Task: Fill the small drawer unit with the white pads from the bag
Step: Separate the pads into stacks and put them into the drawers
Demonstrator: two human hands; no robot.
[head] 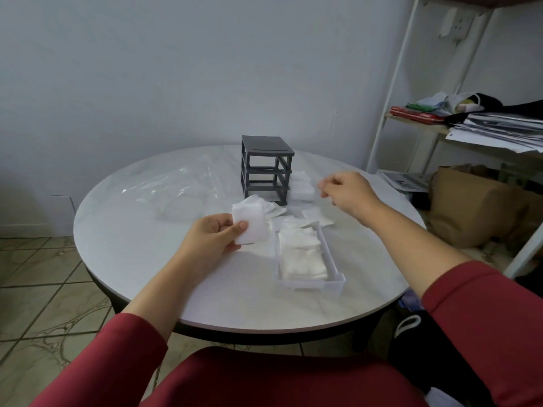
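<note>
The left hand (211,242) is pinching a white pad stack (251,223) for loading the near drawer (308,284), while the right hand (346,192) is hovering, loosely curled and empty.

drawer unit (266,168) grey, upright | white drawer (308,284) out, holding pads (302,257) | clear bag (182,186) flat

No text, label, brand, number or sign can be read anywhere here. The flat red book (417,115) on the white metal-framed shelf (393,83), up and to the right of the fingers (324,186) of the right hand (349,190), carries pale marks too blurred to make out. The stack of grey-and-white printed papers (505,127), farther right of those fingers, shows dark print that is illegible. So does the printed sheet (407,180) lying just right of the same fingers, below the shelf board.
</note>
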